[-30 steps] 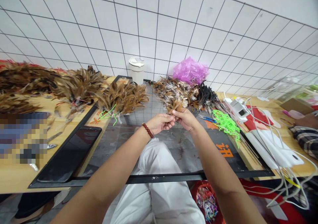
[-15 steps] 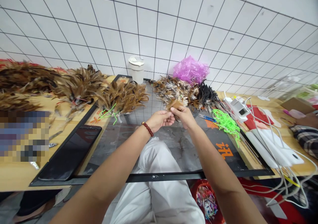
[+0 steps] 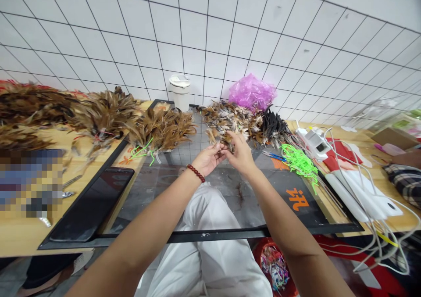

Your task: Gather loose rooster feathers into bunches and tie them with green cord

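Past the black front rim (image 3: 230, 234), a stretch of bare dark glass (image 3: 243, 209) leaves working room. Over its far part, the left hand (image 3: 208, 159), palm turned up, and right hand (image 3: 241, 154) meet at half-curled fingertips; I can't tell whether they grip anything. Right behind lies the ruffled, brown-and-white feather pile (image 3: 226, 117).

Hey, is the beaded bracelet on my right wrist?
No, the beaded bracelet sits on the wrist of your left hand; your right hand has none.
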Tool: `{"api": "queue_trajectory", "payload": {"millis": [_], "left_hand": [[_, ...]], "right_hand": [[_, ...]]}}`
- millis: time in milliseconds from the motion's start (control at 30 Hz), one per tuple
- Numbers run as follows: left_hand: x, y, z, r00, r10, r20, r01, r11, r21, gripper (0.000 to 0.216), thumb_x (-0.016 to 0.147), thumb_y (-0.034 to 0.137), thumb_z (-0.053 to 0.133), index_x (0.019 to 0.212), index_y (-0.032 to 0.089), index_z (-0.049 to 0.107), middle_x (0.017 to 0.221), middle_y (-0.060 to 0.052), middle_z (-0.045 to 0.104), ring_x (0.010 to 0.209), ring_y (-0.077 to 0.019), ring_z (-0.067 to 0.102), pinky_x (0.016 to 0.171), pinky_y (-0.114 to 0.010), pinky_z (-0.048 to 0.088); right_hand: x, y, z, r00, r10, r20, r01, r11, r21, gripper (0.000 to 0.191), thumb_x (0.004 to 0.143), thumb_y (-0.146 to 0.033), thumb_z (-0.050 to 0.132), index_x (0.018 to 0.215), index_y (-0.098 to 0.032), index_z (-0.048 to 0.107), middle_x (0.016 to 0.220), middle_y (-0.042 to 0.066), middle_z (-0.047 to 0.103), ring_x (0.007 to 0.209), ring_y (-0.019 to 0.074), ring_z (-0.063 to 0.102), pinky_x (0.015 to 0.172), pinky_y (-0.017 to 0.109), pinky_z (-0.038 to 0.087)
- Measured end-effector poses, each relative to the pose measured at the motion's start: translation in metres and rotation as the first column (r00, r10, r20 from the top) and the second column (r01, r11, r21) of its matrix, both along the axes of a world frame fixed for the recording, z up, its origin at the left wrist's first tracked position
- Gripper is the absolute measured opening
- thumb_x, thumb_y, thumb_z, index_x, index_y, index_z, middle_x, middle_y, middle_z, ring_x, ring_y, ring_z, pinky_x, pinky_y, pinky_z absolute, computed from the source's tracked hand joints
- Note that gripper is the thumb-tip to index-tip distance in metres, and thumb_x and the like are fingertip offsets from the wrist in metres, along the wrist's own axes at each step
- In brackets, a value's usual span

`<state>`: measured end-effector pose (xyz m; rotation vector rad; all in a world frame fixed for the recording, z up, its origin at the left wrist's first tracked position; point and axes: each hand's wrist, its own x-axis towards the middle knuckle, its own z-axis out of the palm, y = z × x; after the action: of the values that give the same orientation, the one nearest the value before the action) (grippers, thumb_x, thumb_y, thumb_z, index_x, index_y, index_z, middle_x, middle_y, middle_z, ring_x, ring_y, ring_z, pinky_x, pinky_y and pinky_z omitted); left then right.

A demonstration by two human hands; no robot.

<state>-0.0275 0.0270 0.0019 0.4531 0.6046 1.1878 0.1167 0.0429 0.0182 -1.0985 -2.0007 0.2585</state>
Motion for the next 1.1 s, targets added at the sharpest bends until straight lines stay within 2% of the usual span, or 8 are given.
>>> {"api": "queue_trajectory", "payload": {"millis": [100, 200, 333, 467, 700, 900, 1000, 1100], "left_hand": [[-0.003, 0.001, 0.004, 0.999, 0.035, -0.032, -0.036, 0.999, -0.012, 0.01, 0.086, 0.016, 0.056, 0.081, 0.011, 0.062, 0.076, -0.004, 0.066, 0.07, -0.0103, 0.064, 0.068, -0.023, 0.052], [-0.007, 0.002, 0.006, 0.996, 0.021, -0.083, -0.022, 1.0, -0.019, 0.008, 0.085, 0.016, 0.058, 0.08, 0.011, 0.062, 0.067, -0.002, 0.062, 0.059, -0.0085, 0.061, 0.056, -0.019, 0.049], [-0.011, 0.001, 0.007, 0.971, -0.173, -0.167, 0.181, 0.983, 0.032, 0.012, 0.077, 0.021, 0.068, 0.076, 0.01, 0.063, 0.056, 0.001, 0.053, 0.048, -0.0063, 0.052, 0.046, -0.016, 0.042], [-0.012, -0.003, 0.008, 0.883, -0.377, -0.279, 0.392, 0.92, -0.003, 0.013, 0.075, 0.02, 0.069, 0.073, 0.008, 0.063, 0.054, 0.0, 0.053, 0.048, -0.0064, 0.052, 0.044, -0.016, 0.04], [-0.016, -0.004, 0.01, 0.873, -0.464, -0.15, 0.468, 0.883, -0.007, 0.02, 0.088, 0.02, 0.054, 0.094, 0.005, 0.066, 0.082, -0.013, 0.07, 0.073, -0.0161, 0.069, 0.066, -0.025, 0.055], [-0.018, -0.001, 0.005, 0.877, -0.457, -0.149, 0.454, 0.889, -0.057, 0.01, 0.084, 0.012, 0.058, 0.086, 0.005, 0.066, 0.064, -0.005, 0.064, 0.054, -0.0092, 0.063, 0.053, -0.018, 0.052], [-0.016, -0.001, 0.005, 0.917, -0.375, -0.137, 0.374, 0.927, -0.03, 0.006, 0.081, 0.011, 0.061, 0.079, 0.007, 0.065, 0.061, -0.003, 0.061, 0.052, -0.0083, 0.06, 0.049, -0.016, 0.05], [-0.016, 0.001, 0.006, 0.98, -0.186, -0.07, 0.187, 0.982, 0.009, 0.003, 0.08, 0.01, 0.062, 0.078, 0.009, 0.064, 0.067, -0.004, 0.062, 0.058, -0.0088, 0.062, 0.052, -0.016, 0.051]], "right_hand": [[0.0, 0.005, 0.0, 0.955, 0.024, -0.294, -0.106, 0.958, -0.267, 0.039, 0.072, -0.035, 0.067, 0.107, -0.017, 0.064, 0.084, 0.005, 0.058, 0.075, 0.0176, 0.054, 0.071, 0.033, 0.047], [-0.001, 0.006, 0.003, 0.85, 0.011, -0.527, -0.338, 0.779, -0.528, 0.039, 0.068, -0.046, 0.07, 0.094, -0.016, 0.068, 0.072, 0.001, 0.058, 0.058, 0.01, 0.047, 0.057, 0.026, 0.04], [0.001, 0.003, 0.006, 0.777, -0.001, -0.629, -0.491, 0.624, -0.608, 0.038, 0.068, -0.053, 0.07, 0.074, -0.016, 0.067, 0.059, -0.003, 0.054, 0.048, 0.0052, 0.036, 0.048, 0.022, 0.029], [0.006, 0.003, 0.003, 0.753, 0.002, -0.658, -0.566, 0.511, -0.646, 0.038, 0.061, -0.049, 0.079, 0.067, -0.015, 0.063, 0.055, -0.003, 0.055, 0.05, 0.0071, 0.044, 0.051, 0.023, 0.032], [0.008, 0.002, 0.006, 0.707, -0.037, -0.706, -0.567, 0.567, -0.598, 0.035, 0.059, -0.044, 0.081, 0.067, -0.016, 0.061, 0.056, -0.004, 0.055, 0.052, 0.008, 0.046, 0.052, 0.023, 0.034], [0.002, 0.0, 0.005, 0.719, 0.035, -0.694, -0.588, 0.564, -0.58, 0.035, 0.059, -0.044, 0.08, 0.065, -0.016, 0.06, 0.057, -0.003, 0.054, 0.054, 0.0092, 0.045, 0.054, 0.024, 0.036], [0.005, 0.007, 0.004, 0.709, -0.026, -0.705, -0.494, 0.694, -0.523, 0.034, 0.063, -0.046, 0.076, 0.062, -0.018, 0.057, 0.052, -0.005, 0.045, 0.047, 0.0074, 0.034, 0.049, 0.023, 0.029], [0.022, 0.02, 0.004, 0.716, -0.134, -0.685, -0.236, 0.877, -0.418, 0.027, 0.068, -0.045, 0.07, 0.071, -0.019, 0.061, 0.057, -0.005, 0.049, 0.05, 0.0081, 0.036, 0.051, 0.023, 0.03]]}}
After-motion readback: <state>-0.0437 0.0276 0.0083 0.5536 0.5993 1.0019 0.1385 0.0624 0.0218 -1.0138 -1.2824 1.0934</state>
